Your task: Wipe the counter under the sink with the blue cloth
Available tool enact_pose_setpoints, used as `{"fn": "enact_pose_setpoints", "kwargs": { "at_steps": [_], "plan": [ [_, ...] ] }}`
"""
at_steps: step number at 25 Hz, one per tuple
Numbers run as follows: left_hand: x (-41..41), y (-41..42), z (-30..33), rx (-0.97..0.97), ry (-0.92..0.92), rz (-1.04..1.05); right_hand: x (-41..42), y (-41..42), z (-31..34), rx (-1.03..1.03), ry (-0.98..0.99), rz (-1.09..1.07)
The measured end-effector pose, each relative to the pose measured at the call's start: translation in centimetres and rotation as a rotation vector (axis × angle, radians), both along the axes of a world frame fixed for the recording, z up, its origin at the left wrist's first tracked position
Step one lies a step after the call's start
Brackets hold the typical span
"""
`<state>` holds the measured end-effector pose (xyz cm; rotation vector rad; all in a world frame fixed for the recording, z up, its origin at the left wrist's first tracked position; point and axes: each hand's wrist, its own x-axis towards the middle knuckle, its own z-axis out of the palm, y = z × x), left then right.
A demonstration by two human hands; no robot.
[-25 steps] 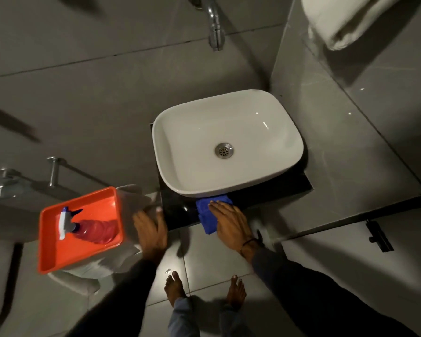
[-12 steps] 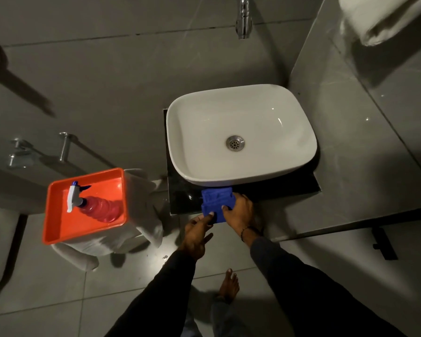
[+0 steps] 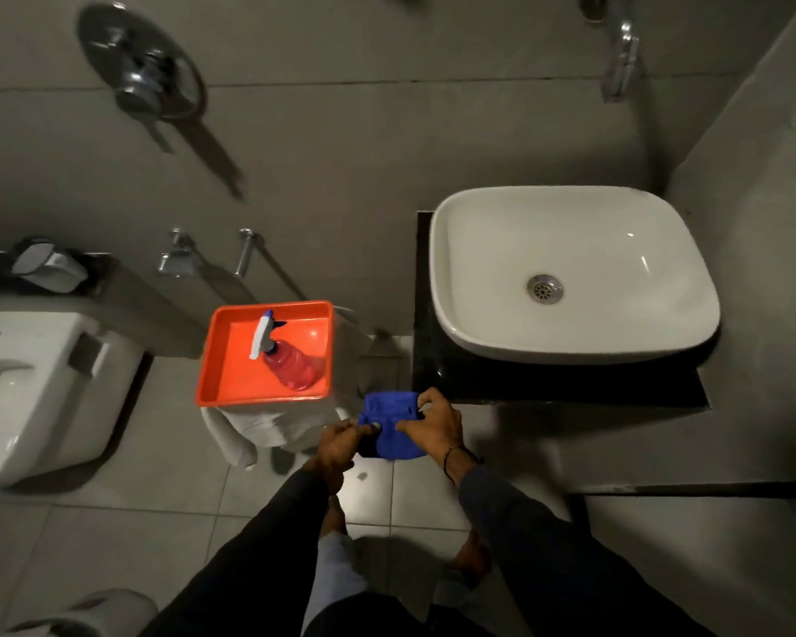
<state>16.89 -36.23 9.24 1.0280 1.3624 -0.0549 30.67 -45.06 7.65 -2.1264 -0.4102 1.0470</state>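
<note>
While both hands gripped it, the blue cloth [image 3: 389,422] hung off the counter.
Left hand [image 3: 338,445] and right hand [image 3: 433,425] pinched its bunched edges; the black counter [image 3: 570,388] lay forward-right, nearer the right hand, below the sink [image 3: 570,273].

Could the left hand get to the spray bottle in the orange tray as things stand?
Probably yes: the spray bottle lies uncovered in the open orange tray, close by the left hand, but that hand now grips the blue cloth.

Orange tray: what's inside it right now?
Only a spray bottle with red liquid lies in the orange tray, its white trigger toward the wall. The tray floor beneath the bottle is hidden.
</note>
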Motion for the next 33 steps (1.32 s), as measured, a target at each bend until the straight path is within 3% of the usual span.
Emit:
{"fn": "enact_pose_setpoints", "kwargs": {
  "at_steps": [5, 12, 17, 20, 23, 29, 33],
  "plan": [
    [-9.2, 11.2, -0.7, 0.108, 0.068, -0.007, -8.0, 10.5, -1.0, -0.003, 0.127, -0.047],
    [-16.0, 27.0, -4.3, 0.244, 0.301, -0.290, -18.6, 22.9, -5.0, -0.034, 0.285, -0.320],
    [-13.4, 36.4, -7.3, 0.499, 0.370, -0.769, -20.1, 31.2, -8.4, -0.044, 0.351, -0.655],
    [-10.5, 39.1, -9.2, 0.753, 0.365, -1.023, -19.9, 33.5, -10.8, -0.084, 0.420, -0.717],
    [-9.6, 39.9, -10.9, 0.811, 0.438, -1.241, -21.0, 34.8, -12.3, -0.108, 0.448, -0.779],
    [-10.4, 40.0, -9.8, 0.791, 0.477, -1.344, -20.8, 32.7, -10.8, -0.129, 0.350, -0.606],
    [-9.5, 39.0, -4.8, 0.930, 0.433, -1.281, -19.1, 26.2, -6.5, -0.253, 0.022, -0.323]
  ]
}}
